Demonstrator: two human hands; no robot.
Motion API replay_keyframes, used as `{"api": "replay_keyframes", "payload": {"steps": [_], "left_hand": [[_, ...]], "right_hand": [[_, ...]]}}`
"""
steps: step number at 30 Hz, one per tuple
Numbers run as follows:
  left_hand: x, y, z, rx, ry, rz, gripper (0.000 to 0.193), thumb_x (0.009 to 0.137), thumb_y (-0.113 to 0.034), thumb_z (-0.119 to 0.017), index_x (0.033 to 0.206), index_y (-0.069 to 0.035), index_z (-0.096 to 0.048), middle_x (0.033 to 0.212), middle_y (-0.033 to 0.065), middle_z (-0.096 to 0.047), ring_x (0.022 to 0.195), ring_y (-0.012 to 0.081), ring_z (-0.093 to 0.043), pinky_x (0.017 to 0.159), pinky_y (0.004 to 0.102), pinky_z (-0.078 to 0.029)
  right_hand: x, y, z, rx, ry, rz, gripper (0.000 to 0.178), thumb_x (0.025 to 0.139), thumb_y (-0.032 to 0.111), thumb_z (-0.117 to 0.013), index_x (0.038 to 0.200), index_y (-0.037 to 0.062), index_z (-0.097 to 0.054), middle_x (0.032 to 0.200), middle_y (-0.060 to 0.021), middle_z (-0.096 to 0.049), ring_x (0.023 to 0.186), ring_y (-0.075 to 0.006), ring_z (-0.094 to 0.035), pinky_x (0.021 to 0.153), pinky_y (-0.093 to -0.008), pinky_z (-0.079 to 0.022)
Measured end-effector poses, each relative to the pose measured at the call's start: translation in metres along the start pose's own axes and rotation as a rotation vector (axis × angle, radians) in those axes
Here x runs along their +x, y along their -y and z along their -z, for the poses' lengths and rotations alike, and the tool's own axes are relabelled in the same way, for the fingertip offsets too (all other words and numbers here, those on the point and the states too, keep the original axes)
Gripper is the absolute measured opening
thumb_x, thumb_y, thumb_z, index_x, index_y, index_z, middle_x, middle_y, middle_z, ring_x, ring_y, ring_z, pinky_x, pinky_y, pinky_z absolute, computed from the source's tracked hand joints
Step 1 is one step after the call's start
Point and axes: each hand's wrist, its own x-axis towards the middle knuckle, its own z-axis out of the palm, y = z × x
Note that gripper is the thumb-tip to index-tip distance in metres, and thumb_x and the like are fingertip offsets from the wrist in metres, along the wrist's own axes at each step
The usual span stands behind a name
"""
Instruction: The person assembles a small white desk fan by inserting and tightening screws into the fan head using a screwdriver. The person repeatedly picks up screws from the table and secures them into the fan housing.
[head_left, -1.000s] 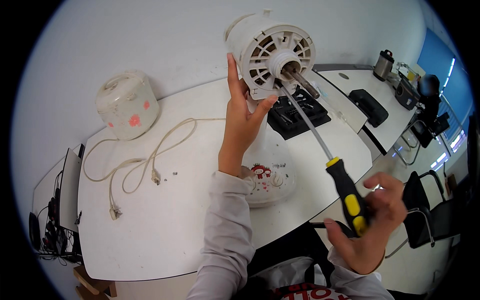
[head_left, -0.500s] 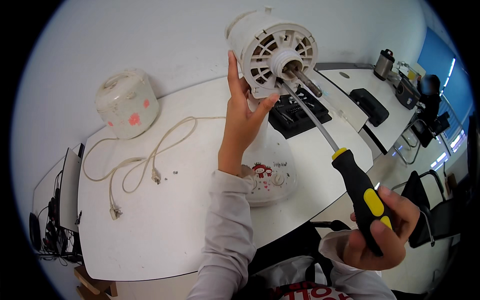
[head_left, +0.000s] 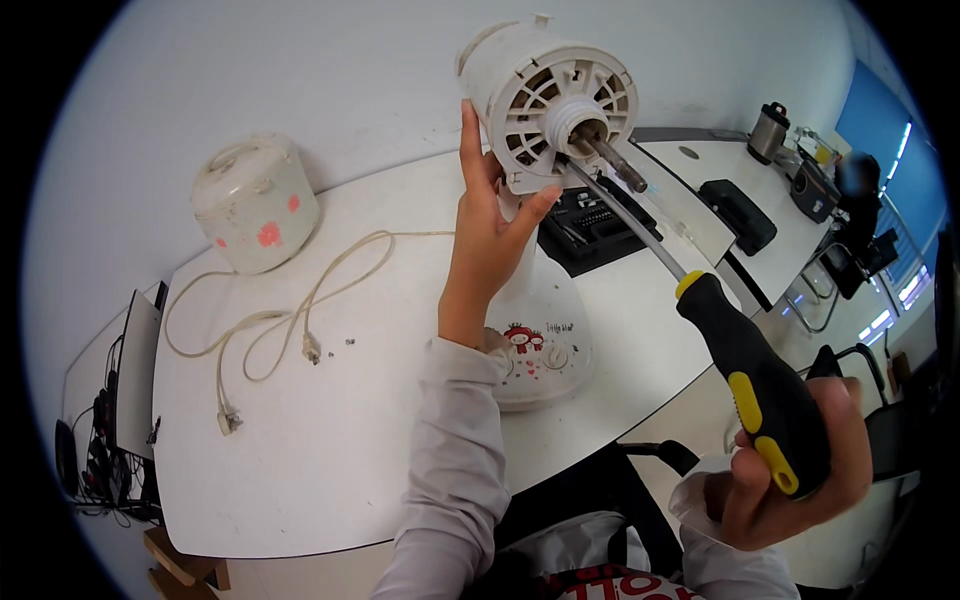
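Note:
My left hand point(head_left: 490, 225) grips the lower side of a white electric fan's motor housing point(head_left: 555, 112), thumb toward its slotted front grille and fingers behind. From the threaded collar a worn metal shaft point(head_left: 622, 165) juts out. In my right hand point(head_left: 795, 525) is a long screwdriver point(head_left: 750, 365) with a black and yellow handle. Its steel blade reaches the lower grille beside the collar; the tip is hidden there. Below stands the fan's white base point(head_left: 565, 385), with red cartoon prints and a knob, partly behind my left wrist.
A pale rice cooker point(head_left: 260, 205) stands at the back left on the white table point(head_left: 330, 460). Beige cords with plugs point(head_left: 290, 318) and several small bits lie nearby. Behind the fan sits an open black tool case point(head_left: 590, 235). Chairs and another person point(head_left: 858, 205) are at right.
My right hand has shifted right and slightly down, and the screwdriver handle has turned about its axis. The tip stays at the grille; the left hand barely moves.

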Motion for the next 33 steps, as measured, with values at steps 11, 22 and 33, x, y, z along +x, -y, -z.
{"api": "replay_keyframes", "payload": {"steps": [11,22,33], "left_hand": [[-0.001,0.0,0.005,0.007,0.0,-0.005,0.092,0.078,-0.013,-0.064,0.14,-0.01,0.003,0.121,0.0209,-0.047,0.11,0.0271,-0.049,0.095,0.0358,-0.035],[0.0,-0.002,0.0,-0.011,-0.003,0.018,0.092,0.078,-0.012,-0.064,0.14,-0.01,0.003,0.122,0.0211,-0.046,0.111,0.0271,-0.048,0.096,0.0363,-0.034],[-0.002,0.0,0.005,0.021,-0.017,0.01,0.092,0.078,-0.013,-0.065,0.14,-0.01,0.003,0.119,0.0207,-0.048,0.109,0.0268,-0.049,0.096,0.0365,-0.034]], "right_hand": [[0.005,0.006,0.024,-0.332,0.214,0.02,0.049,0.085,0.037,-0.042,0.12,0.0025,-0.038,0.105,-0.0193,-0.041,0.088,-0.024,-0.048,0.068,-0.0305,-0.046],[0.008,-0.008,0.022,-0.069,0.201,-0.066,0.04,0.087,0.03,-0.044,0.113,0.0002,-0.041,0.094,-0.0186,-0.046,0.065,-0.0201,-0.049,0.055,-0.028,-0.04],[0.012,0.005,0.017,-0.22,0.252,-0.091,0.039,0.075,0.038,-0.064,0.103,0.0132,-0.056,0.09,-0.0163,-0.051,0.07,-0.0203,-0.054,0.051,-0.0258,-0.043]]}}
